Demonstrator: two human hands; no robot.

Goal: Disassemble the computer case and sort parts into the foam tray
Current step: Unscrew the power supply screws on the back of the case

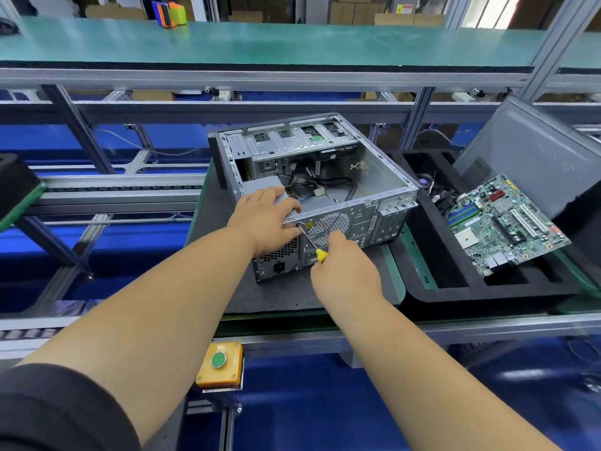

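My right hand [344, 265] gripped one yellow-handled screwdriver [313, 247], fingers curled around the handle, its metal shaft angled up and left to the upper left edge of the computer case's rear panel. My left hand [265, 216] lay flat with straight fingers on the grey power supply [260, 187] at the case's near-left corner, its thumb beside the screwdriver tip.

One computer case [374, 177] lay on its side, open face up, on a dark mat [276, 297], loose cables [320, 185] strewn inside. Its perforated rear panel faced me, with one round fan grille and one power socket near the lower left; a small yellow sticker by the fan grille was too small to read.

Just right of the case sat one black foam tray [432, 292]. One green motherboard [507, 222] rested tilted in the tray's right part, with a tangle of dark cables in the far compartment. One grey side panel [533, 157] leaned upright behind the tray at far right.

One yellow box with a single green push button [218, 360] was mounted on the near edge of the bench, between my two forearms. A green-topped shelf [260, 43] ran across the far side, with cardboard boxes beyond it.
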